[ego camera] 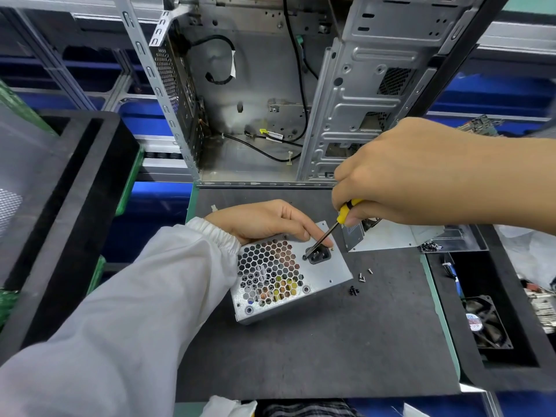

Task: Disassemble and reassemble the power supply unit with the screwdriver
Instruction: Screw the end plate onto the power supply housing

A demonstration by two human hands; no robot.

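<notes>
White sleeve (pixel 114 311) fills the lower left, closest to the lens, and leads to the left hand (pixel 264 219). That hand lies over the far upper edge of the power supply unit (pixel 288 275), its fingers curled onto the casing and the forefinger stretched along the face toward the socket; the purpose appears to be to brace the box against the turning force. The unit rests tilted on the dark work mat (pixel 316 341), honeycomb grille facing up, near the mat's middle.

Moving right, the screwdriver (pixel 331 228) slants down with its tip at a screw just beside the black mains socket (pixel 319 255). Whether the tip is seated in the screw head cannot be told. The right hand (pixel 400 176) pinches the yellow handle between thumb and curled fingers, held from above, which suits downward pressure while twisting.

Loose screws (pixel 361 281) lie on the mat just right of the unit, kept within reach. A detached metal cover (pixel 388 236) lies beyond them, suggesting disassembly is under way. Behind stands the open computer case (pixel 270 85).
</notes>
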